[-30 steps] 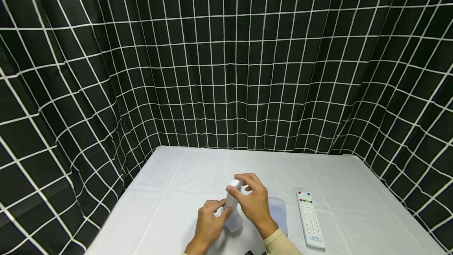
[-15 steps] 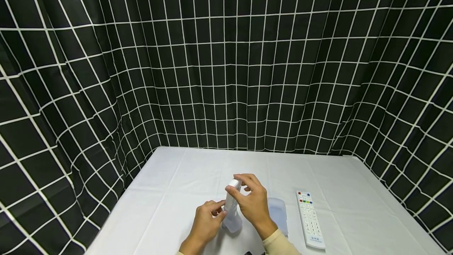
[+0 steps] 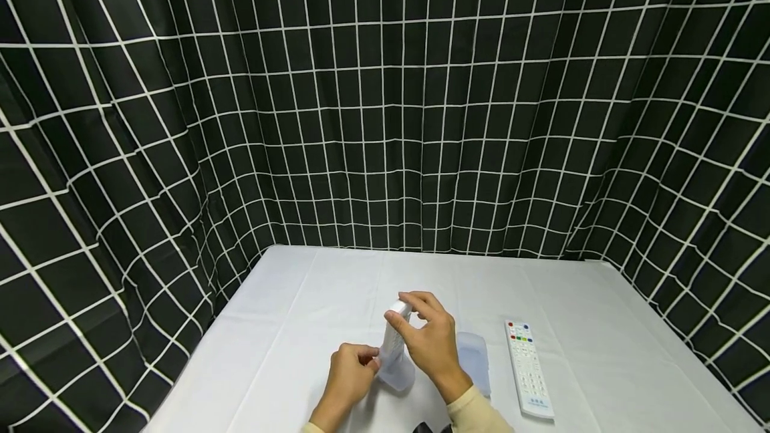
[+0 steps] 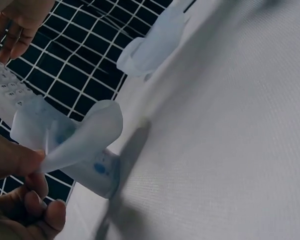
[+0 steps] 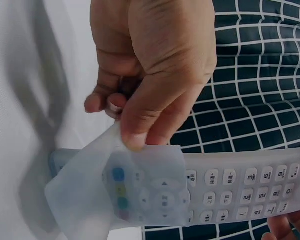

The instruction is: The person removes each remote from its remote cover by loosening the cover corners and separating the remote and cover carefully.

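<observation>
A white remote control (image 3: 393, 339) stands upright, its lower part inside a translucent silicone remote cover (image 3: 399, 374). My right hand (image 3: 432, 346) holds the remote by its upper end, thumb on one side and fingers on the other. At the cover's left edge, my left hand (image 3: 349, 378) pinches the thin material between thumb and index finger. A loose flap of the cover (image 4: 90, 137) folds outward in the left wrist view. Through the sheath, the right wrist view shows the remote's coloured buttons (image 5: 119, 187); number keys (image 5: 260, 187) lie outside it.
Another white remote control (image 3: 529, 369) lies on the white-covered table (image 3: 289, 353) at the right. Between it and my right hand lies a second translucent cover (image 3: 474, 359). A black curtain with white grid lines (image 3: 397, 119) surrounds the table's back and sides.
My left fingers have shifted from the remote's side to the cover's edge, drawing the material out leftward. The right hand keeps its hold, nearly still.
</observation>
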`<state>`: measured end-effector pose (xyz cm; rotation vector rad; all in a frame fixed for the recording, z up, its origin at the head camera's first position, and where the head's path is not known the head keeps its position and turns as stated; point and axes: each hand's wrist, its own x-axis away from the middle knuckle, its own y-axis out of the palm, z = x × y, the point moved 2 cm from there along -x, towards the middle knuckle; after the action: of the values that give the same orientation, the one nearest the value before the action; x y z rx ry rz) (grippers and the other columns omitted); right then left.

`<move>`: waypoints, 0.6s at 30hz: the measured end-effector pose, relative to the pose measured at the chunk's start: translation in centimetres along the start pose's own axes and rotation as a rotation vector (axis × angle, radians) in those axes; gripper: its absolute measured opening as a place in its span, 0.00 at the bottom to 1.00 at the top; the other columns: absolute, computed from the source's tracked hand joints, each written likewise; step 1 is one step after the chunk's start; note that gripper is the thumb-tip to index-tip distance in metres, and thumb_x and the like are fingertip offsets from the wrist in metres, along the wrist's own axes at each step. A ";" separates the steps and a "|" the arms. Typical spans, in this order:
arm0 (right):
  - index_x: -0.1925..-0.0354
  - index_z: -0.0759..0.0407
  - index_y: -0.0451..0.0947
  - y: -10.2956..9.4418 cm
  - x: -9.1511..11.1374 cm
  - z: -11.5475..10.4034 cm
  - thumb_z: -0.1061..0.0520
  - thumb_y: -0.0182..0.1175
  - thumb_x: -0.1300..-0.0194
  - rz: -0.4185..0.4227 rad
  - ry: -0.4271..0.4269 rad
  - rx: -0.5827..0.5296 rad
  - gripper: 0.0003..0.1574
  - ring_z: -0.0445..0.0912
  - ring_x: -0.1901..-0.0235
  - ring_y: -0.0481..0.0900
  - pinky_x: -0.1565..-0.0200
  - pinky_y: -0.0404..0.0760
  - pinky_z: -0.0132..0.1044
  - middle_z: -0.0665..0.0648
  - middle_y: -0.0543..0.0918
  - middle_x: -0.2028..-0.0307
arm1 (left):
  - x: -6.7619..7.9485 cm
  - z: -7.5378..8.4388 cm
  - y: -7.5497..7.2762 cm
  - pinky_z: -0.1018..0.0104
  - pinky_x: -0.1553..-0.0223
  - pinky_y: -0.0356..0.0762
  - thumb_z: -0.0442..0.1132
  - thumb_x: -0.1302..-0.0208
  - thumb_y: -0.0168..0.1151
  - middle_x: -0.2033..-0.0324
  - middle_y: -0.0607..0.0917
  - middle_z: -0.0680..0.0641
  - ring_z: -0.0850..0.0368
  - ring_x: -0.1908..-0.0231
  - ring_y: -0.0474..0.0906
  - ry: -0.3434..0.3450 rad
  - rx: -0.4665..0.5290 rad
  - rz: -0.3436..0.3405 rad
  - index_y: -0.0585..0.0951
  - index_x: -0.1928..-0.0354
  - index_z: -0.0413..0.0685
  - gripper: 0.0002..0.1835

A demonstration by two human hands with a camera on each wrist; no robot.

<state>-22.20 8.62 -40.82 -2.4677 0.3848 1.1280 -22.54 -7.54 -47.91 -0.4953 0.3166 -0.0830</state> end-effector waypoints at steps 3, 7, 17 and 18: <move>0.56 0.61 0.84 -0.1 0.0 -0.1 0.56 0.76 0.51 -0.002 -0.013 -0.003 0.22 0.43 0.62 0.80 0.62 0.79 0.39 0.50 0.82 0.59 | 0.0 0.0 0.0 0.63 0.70 0.81 0.24 0.45 0.65 0.70 0.85 0.43 0.53 0.71 0.80 -0.042 -0.012 -0.020 0.85 0.64 0.33 0.07; 0.56 0.63 0.84 0.0 0.0 -0.2 0.57 0.76 0.51 -0.012 -0.015 -0.012 0.23 0.43 0.60 0.80 0.59 0.80 0.40 0.50 0.82 0.59 | 0.0 0.0 0.2 0.57 0.67 0.82 0.24 0.47 0.66 0.68 0.86 0.40 0.46 0.67 0.83 -0.112 -0.004 -0.015 0.86 0.66 0.35 0.06; 0.57 0.65 0.84 0.1 -0.1 -0.2 0.58 0.76 0.51 -0.017 -0.035 -0.015 0.22 0.45 0.57 0.81 0.55 0.80 0.41 0.51 0.82 0.59 | 0.1 -0.6 0.8 0.56 0.68 0.81 0.22 0.50 0.65 0.71 0.84 0.40 0.47 0.71 0.81 -0.189 -0.051 0.037 0.85 0.72 0.35 0.05; 0.57 0.65 0.84 0.2 0.0 -0.2 0.58 0.76 0.51 -0.017 -0.036 -0.017 0.22 0.45 0.56 0.81 0.55 0.80 0.41 0.51 0.82 0.59 | 0.2 -0.7 0.9 0.57 0.70 0.81 0.21 0.50 0.64 0.71 0.84 0.40 0.49 0.72 0.80 -0.189 -0.059 0.034 0.85 0.71 0.34 0.05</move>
<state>-22.14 8.35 -40.72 -2.4573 0.3451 1.1712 -22.61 -7.12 -48.97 -0.5515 0.1431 0.0067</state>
